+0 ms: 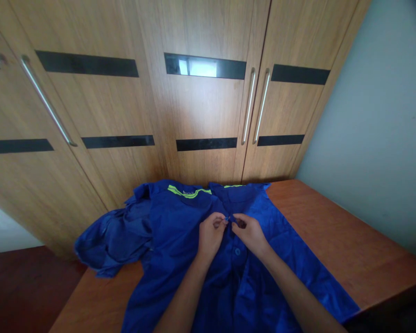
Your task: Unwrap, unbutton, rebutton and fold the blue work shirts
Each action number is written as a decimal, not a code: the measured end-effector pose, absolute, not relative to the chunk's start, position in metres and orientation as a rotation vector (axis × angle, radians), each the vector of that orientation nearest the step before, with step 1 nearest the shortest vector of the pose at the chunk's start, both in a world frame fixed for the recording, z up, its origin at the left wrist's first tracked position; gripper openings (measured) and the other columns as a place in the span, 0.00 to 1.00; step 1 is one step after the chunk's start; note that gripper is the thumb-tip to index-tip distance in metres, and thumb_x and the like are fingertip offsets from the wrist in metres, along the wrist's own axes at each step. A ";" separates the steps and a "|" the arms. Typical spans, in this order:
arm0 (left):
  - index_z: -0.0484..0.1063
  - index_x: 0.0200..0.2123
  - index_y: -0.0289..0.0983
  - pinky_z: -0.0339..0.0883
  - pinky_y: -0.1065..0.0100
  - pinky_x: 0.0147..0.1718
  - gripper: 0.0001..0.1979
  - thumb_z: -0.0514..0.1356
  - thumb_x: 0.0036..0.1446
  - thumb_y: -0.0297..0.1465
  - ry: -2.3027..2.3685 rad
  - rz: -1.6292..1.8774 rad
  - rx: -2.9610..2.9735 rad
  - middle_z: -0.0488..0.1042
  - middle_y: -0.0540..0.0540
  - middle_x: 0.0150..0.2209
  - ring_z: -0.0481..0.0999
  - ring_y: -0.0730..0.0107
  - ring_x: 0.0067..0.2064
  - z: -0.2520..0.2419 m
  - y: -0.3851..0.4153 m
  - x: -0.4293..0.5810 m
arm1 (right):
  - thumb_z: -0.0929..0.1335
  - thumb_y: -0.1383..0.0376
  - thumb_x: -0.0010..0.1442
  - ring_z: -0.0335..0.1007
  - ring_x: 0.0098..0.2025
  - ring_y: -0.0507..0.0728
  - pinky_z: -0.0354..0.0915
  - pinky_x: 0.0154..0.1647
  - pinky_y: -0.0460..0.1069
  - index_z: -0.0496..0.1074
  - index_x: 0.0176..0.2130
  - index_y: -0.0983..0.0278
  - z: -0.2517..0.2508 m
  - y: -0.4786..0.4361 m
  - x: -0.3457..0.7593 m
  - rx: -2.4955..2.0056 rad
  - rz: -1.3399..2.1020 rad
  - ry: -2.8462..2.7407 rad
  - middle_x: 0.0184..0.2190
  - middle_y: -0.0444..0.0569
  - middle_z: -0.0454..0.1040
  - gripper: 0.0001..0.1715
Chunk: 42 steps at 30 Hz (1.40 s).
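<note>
Jacket [180, 231] lies front up on the table [336, 236], collar toward the wardrobe [208, 111], one sleeve bunched on the left. Left hand [211, 233] and right hand [251, 233] each pinch its front opening below the collar, fingertips nearly meeting; bit between them too small to identify. Blue button [237, 251] shows just below the right hand.

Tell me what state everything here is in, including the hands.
Left hand: fingertips pinched at the garment's front.
Right hand: fingertips pinched close beside the left's.
Blue garment: spread out, creased.
Sleeve: bunched up.
Lower button: visible; whether fastened is unclear.
Wardrobe doors: shut.
Table: partly covered.
</note>
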<state>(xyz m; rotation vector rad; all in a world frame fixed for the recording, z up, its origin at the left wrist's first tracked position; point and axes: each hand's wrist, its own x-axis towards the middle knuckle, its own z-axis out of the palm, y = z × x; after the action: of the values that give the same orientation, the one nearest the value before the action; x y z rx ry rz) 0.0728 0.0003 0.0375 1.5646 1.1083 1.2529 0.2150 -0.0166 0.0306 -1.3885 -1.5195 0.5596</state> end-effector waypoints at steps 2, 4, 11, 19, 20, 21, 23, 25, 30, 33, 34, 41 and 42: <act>0.73 0.31 0.37 0.70 0.69 0.36 0.04 0.58 0.52 0.28 1.110 1.256 1.590 0.79 0.47 0.30 0.79 0.67 0.34 0.038 -0.001 0.072 | 0.64 0.63 0.50 0.60 0.22 0.52 0.57 0.25 0.46 0.75 0.34 0.65 0.031 -0.017 0.215 -1.389 0.585 -1.533 0.20 0.41 0.66 0.13; 0.74 0.31 0.38 0.70 0.70 0.37 0.04 0.58 0.53 0.28 1.124 1.253 1.642 0.79 0.47 0.31 0.79 0.67 0.35 0.038 -0.002 0.072 | 0.64 0.64 0.49 0.60 0.22 0.51 0.56 0.24 0.45 0.73 0.34 0.64 0.031 -0.017 0.215 -1.396 0.590 -1.551 0.19 0.39 0.65 0.12; 0.75 0.34 0.39 0.70 0.70 0.37 0.08 0.56 0.55 0.25 1.240 1.191 1.844 0.80 0.47 0.32 0.79 0.68 0.35 0.037 -0.003 0.071 | 0.64 0.69 0.47 0.60 0.21 0.50 0.55 0.23 0.44 0.68 0.35 0.63 0.031 -0.016 0.212 -1.434 0.518 -1.664 0.19 0.37 0.62 0.11; 0.76 0.33 0.40 0.70 0.71 0.37 0.09 0.56 0.55 0.24 1.240 1.173 1.897 0.80 0.48 0.31 0.79 0.69 0.34 0.037 -0.002 0.070 | 0.64 0.69 0.47 0.62 0.22 0.51 0.56 0.24 0.45 0.68 0.35 0.63 0.035 -0.017 0.211 -1.478 0.515 -1.669 0.19 0.37 0.63 0.12; 0.76 0.33 0.40 0.70 0.71 0.36 0.09 0.56 0.55 0.24 1.242 1.178 1.891 0.79 0.48 0.31 0.79 0.69 0.34 0.036 -0.002 0.070 | 0.64 0.69 0.48 0.62 0.22 0.51 0.56 0.25 0.45 0.68 0.36 0.63 0.035 -0.017 0.211 -1.478 0.516 -1.666 0.19 0.38 0.63 0.12; 0.76 0.33 0.40 0.70 0.70 0.36 0.09 0.56 0.54 0.24 1.243 1.184 1.885 0.79 0.48 0.31 0.79 0.69 0.34 0.036 -0.002 0.071 | 0.64 0.69 0.48 0.62 0.22 0.51 0.56 0.25 0.45 0.68 0.36 0.63 0.036 -0.017 0.211 -1.477 0.512 -1.666 0.19 0.38 0.63 0.12; 0.76 0.33 0.40 0.70 0.70 0.36 0.09 0.56 0.54 0.24 1.246 1.192 1.867 0.79 0.48 0.31 0.79 0.68 0.34 0.036 -0.002 0.071 | 0.64 0.70 0.48 0.62 0.22 0.51 0.56 0.24 0.45 0.69 0.37 0.63 0.036 -0.018 0.210 -1.473 0.494 -1.687 0.19 0.38 0.63 0.13; 0.76 0.33 0.40 0.70 0.70 0.36 0.09 0.57 0.54 0.24 1.248 1.194 1.848 0.79 0.47 0.31 0.79 0.68 0.34 0.035 -0.002 0.071 | 0.64 0.71 0.47 0.62 0.21 0.51 0.57 0.24 0.45 0.69 0.37 0.63 0.037 -0.019 0.209 -1.464 0.470 -1.728 0.18 0.37 0.63 0.14; 0.76 0.33 0.39 0.71 0.69 0.37 0.09 0.56 0.53 0.24 1.234 1.213 1.781 0.80 0.46 0.33 0.79 0.68 0.35 0.033 -0.001 0.072 | 0.64 0.72 0.49 0.65 0.23 0.52 0.57 0.25 0.45 0.66 0.42 0.65 0.040 -0.025 0.205 -1.473 0.431 -1.829 0.20 0.39 0.66 0.17; 0.76 0.34 0.38 0.71 0.69 0.38 0.10 0.56 0.52 0.23 1.205 1.220 1.731 0.80 0.46 0.33 0.79 0.68 0.36 0.032 0.000 0.072 | 0.65 0.72 0.50 0.66 0.24 0.53 0.57 0.26 0.45 0.63 0.46 0.67 0.041 -0.025 0.203 -1.502 0.451 -1.878 0.21 0.40 0.67 0.21; 0.76 0.34 0.38 0.71 0.69 0.39 0.11 0.56 0.52 0.22 1.193 1.222 1.712 0.80 0.46 0.34 0.79 0.68 0.36 0.031 0.000 0.072 | 0.64 0.73 0.50 0.67 0.24 0.53 0.58 0.26 0.45 0.62 0.47 0.67 0.041 -0.025 0.202 -1.508 0.463 -1.893 0.21 0.39 0.67 0.23; 0.74 0.28 0.36 0.67 0.71 0.31 0.08 0.59 0.53 0.34 1.130 1.224 1.501 0.77 0.48 0.26 0.77 0.68 0.31 0.032 0.002 0.073 | 0.66 0.73 0.49 0.71 0.27 0.54 0.60 0.27 0.44 0.58 0.53 0.67 0.047 -0.034 0.199 -1.424 0.619 -1.951 0.24 0.42 0.73 0.31; 0.73 0.27 0.36 0.66 0.72 0.28 0.10 0.60 0.53 0.36 1.133 1.232 1.457 0.75 0.49 0.25 0.75 0.69 0.29 0.032 0.002 0.073 | 0.66 0.72 0.50 0.71 0.27 0.53 0.61 0.27 0.44 0.58 0.54 0.67 0.048 -0.037 0.198 -1.398 0.664 -1.941 0.25 0.42 0.73 0.32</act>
<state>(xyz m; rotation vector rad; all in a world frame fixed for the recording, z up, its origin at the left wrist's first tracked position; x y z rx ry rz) 0.0730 0.0021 0.0316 1.4571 1.1325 1.2316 0.1984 -0.0365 0.0481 -1.3979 -1.9406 0.6638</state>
